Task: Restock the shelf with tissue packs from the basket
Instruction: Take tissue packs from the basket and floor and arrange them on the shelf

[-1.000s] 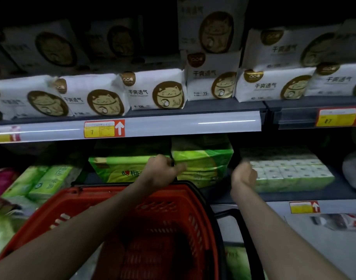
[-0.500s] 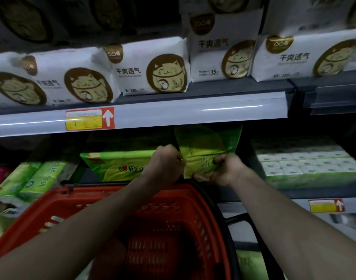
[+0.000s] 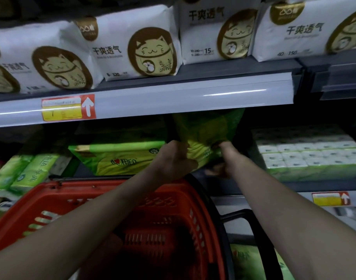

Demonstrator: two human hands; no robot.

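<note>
Tissue pack (image 3: 209,130), green, centre of frame: stands tilted, top edge tucked under the pale shelf rail (image 3: 173,98), lower end at the front of the lower shelf. Left hand (image 3: 173,158) grips its lower left corner, fingers curled round the wrapper. Right hand (image 3: 226,156) clutches the lower right corner, fingers mostly hidden. Second green pack (image 3: 120,158) lies flat just left of it. Block of small white packs (image 3: 310,156) sits right of centre, apart from the held pack. Red basket (image 3: 92,190) is below both hands, lower centre. White cat-printed packs (image 3: 136,47) line the upper shelf; yellow-red price tag (image 3: 68,107) on the rail, left of centre
</note>
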